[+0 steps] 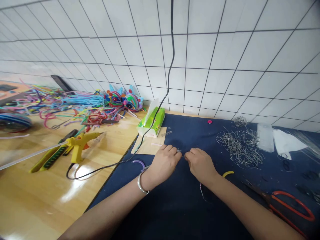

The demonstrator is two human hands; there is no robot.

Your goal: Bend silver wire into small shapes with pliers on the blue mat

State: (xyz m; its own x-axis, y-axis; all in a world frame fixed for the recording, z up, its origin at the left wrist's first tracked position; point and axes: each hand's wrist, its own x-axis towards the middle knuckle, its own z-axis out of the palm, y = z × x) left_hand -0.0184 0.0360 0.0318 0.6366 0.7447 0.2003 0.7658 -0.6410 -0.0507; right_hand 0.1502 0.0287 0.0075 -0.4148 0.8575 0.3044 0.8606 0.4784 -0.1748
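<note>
Over the dark blue cloth [160, 213], two hands meet at a thin wire [183, 156].
Between the two sets of fingertips, the short visible length of wire (its ends are hidden) lies roughly level, its long axis running left to right. The left hand [167, 164] and right hand [202, 166] each pinch it in a closed grip, knuckles up, forearms angling inward from the lower corners. More fine wires [178, 150] show beside the left fingertips; a tangled wire heap [241, 146] lies well to the right.

Single head view: from wearer's head, forward and down over both hands [166, 164], fairly close; tilt seemingly slight.
</note>
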